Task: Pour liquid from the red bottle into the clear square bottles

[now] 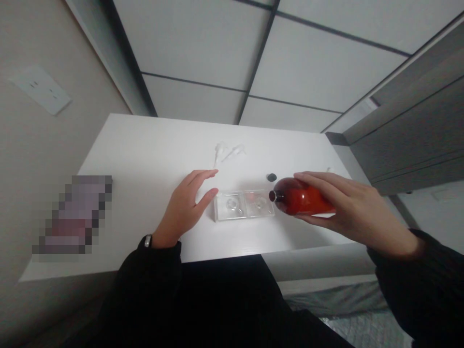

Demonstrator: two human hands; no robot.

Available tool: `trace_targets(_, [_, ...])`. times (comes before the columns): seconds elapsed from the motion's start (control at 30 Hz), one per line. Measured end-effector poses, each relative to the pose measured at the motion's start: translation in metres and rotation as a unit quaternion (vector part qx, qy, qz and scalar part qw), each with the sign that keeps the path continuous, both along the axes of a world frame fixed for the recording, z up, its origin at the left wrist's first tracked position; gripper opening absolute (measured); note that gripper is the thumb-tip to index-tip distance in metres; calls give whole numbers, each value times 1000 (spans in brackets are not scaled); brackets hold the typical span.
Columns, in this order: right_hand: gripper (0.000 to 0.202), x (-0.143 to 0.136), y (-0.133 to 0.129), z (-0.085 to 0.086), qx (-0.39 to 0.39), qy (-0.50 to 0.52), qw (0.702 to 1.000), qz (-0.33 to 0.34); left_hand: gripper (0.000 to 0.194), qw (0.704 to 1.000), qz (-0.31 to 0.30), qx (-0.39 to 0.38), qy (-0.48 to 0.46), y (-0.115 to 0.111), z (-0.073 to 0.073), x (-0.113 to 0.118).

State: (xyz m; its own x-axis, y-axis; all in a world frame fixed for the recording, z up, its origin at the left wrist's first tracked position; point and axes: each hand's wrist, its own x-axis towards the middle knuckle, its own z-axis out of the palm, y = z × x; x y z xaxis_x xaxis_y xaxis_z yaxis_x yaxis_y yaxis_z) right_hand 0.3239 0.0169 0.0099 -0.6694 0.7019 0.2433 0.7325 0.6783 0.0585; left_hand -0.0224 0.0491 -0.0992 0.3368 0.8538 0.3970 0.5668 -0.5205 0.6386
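My right hand [357, 205] is wrapped round a reddish-brown bottle [302, 197], tipped onto its side with its uncapped mouth pointing left. The mouth hangs by the right end of a clear plastic box [245, 207] with two square compartments. Small round shapes show in both compartments; I cannot make out exactly what they are. My left hand [188, 198] is open at the box's left end, thumb and fingers apart, holding nothing. Whether the thumb touches the box I cannot tell. A small dark cap [271, 177] lies on the table just behind the bottle's mouth.
Two small white items [227, 152], blurred in outline, lie farther back on the white table [159, 145]. At the left edge is a pixelated flat object [74, 212]. A wall with a socket plate [41, 89] stands on the left, and panels rise behind the table.
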Motion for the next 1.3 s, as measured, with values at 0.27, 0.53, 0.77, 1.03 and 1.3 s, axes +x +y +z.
trace_targets(0.27, [72,19,-57,-52,-102,341,921,-157,48,991,-112,-44,63,-7,33,29])
trace_targets(0.53, [70,22,-94,-81,-179,457,860,-141,62,985,-102,-87,106,-14,35,25])
trace_targets(0.77, [69,17,-96,-88,-196,462,859,-103,50,994,-51,-83,49,-29,-2,14])
trace_targets(1.03, [72,25,-72,-71,-126,404,902,-88,47,996,-31,-85,-7,-30,-17,14])
trace_targets(1.3, [71,10,4,-55,-57,307,949,-37,45,994,-30,-103,-22,-27,-18,11])
